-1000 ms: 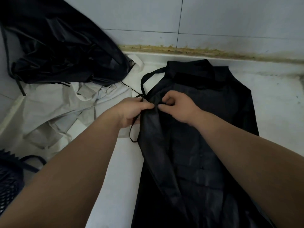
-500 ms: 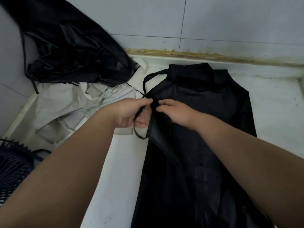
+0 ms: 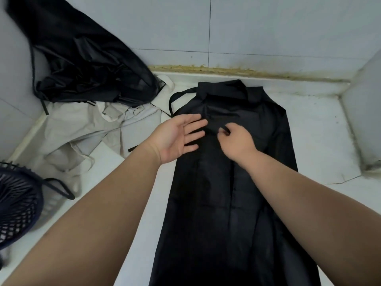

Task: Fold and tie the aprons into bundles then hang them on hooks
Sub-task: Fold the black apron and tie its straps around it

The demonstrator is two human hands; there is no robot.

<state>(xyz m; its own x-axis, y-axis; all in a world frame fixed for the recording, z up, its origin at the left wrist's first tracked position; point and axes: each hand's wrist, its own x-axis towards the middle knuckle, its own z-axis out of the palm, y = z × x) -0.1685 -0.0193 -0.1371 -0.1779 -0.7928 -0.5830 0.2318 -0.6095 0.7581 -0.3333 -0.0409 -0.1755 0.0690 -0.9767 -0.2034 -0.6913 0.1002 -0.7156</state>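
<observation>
A black apron [image 3: 233,193] lies lengthwise on the white counter [image 3: 321,129], folded into a long narrow strip, its bib end toward the wall. A black strap loop [image 3: 175,98] sticks out at its upper left. My left hand [image 3: 177,137] is spread flat, palm turned up, over the apron's left edge and holds nothing. My right hand [image 3: 237,141] is over the middle of the upper apron, its thumb and fingers pinching a thin black strap [image 3: 225,129].
A crumpled black apron pile [image 3: 88,71] leans in the back left corner. A beige apron [image 3: 92,133] lies rumpled beneath it. A dark mesh basket [image 3: 16,205] stands at the left edge. Tiled walls close the back and right side.
Both hands were pinching the apron's left edge together. My left hand has let go and opened flat; the edge is folded over, and my right hand moved right, holding a strap.
</observation>
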